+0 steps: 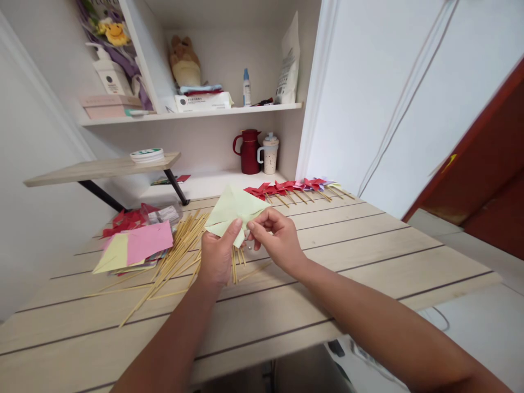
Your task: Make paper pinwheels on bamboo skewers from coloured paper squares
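Note:
My left hand (216,255) and my right hand (275,236) both pinch a pale green folded paper sheet (235,210), held a little above the wooden table (368,245). The left thumb presses its lower corner; the right fingertips grip a flap near the middle. Under and left of my hands lies a loose pile of thin wooden sticks (180,248). Further left sits a stack of pink and yellow paper squares (137,245).
A row of finished red and purple paper pinwheels (292,187) on sticks lies along the table's far edge. Red paper scraps and a clear packet (141,217) are at the left. A red jug (249,152) and a speckled cup (270,153) stand on the shelf behind.

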Available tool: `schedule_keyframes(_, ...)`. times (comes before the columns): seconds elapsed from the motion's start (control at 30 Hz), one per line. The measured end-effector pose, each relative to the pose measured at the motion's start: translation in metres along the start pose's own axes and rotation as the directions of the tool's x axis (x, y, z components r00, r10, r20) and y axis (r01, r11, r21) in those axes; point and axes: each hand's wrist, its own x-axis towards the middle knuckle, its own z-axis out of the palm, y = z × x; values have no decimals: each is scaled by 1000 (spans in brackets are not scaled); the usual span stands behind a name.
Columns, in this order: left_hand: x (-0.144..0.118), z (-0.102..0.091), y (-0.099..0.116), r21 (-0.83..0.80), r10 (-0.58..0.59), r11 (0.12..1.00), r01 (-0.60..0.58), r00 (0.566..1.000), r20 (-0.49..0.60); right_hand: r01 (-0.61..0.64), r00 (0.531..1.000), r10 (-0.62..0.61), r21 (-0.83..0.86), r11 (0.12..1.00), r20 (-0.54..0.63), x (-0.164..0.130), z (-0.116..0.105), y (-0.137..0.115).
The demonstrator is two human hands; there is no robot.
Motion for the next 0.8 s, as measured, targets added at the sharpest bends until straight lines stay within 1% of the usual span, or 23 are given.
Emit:
schedule_keyframes(0.1, -2, 4, 2, 15, 9, 1000, -9, 999, -35, 9, 1000, -9, -10, 1000, 8, -1, 1, -1)
schedule_keyframes(0.2, -3, 6, 4, 58, 23, 998, -16, 993, -115, 25, 1000, -25, -54, 998, -9, -1, 0, -1)
schedule_keyframes(0.3, -1, 4, 8, 184, 76, 982, -39, 978, -196, 90, 989, -107, -151, 984, -106, 3, -5, -3)
schedule_keyframes(0.37, 1, 0, 11, 312, 147, 947, -74, 965, -216, 148, 966, -186, -204, 968, -181, 9, -11, -5)
schedule_keyframes(0.4, 2, -2, 13, 383, 192, 918, -100, 959, -210, 171, 953, -219, -225, 959, -209, 12, -15, -6)
schedule_keyframes(0.47, 2, -6, 15, 519, 276, 841, -153, 946, -170, 201, 940, -265, -280, 939, -216, 20, -23, -9)
schedule_keyframes(0.57, 1, -10, 13, 664, 348, 714, -224, 936, -59, 224, 950, -286, -367, 903, -122, 29, -36, -12)
schedule_keyframes(0.63, -1, -12, 9, 717, 382, 635, -287, 924, 32, 211, 970, -241, -361, 909, -39, 33, -42, -13)
schedule_keyframes(0.7, -1, -12, 6, 741, 409, 575, -347, 906, 107, 175, 984, -173, -298, 938, 33, 36, -45, -14)
schedule_keyframes(0.8, -1, -13, 5, 744, 424, 546, -386, 893, 152, 123, 988, -98, -229, 966, 117, 36, -48, -17)
